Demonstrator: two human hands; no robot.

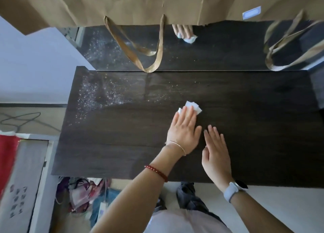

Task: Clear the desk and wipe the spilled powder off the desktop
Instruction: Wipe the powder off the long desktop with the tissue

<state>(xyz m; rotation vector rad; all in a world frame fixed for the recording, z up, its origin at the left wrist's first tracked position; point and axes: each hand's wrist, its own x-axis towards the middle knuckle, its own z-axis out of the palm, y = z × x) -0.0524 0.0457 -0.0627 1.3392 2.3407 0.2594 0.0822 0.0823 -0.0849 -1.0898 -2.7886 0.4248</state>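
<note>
The table (122,145) is a dark wood-grain top. White powder (91,95) lies scattered over its far left corner, with thinner specks trailing along the far edge toward the middle. A crumpled white tissue (193,107) lies near the table's middle, pressed flat under the left hand (184,132). The right hand (216,150) rests flat just beside it, toward the near edge.

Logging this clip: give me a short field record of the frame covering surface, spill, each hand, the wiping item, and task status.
surface: dark wood desktop, mirror standing along its far edge
spill: white powder scattered over the far left part of the desktop
left hand: left hand flat, fingers straight, pressing a white tissue onto the desktop
right hand: right hand open, holding nothing, beside the left
other: brown paper bag with ribbon handles hanging at the top
status: powder not yet wiped; tissue lies right of the spill
</note>
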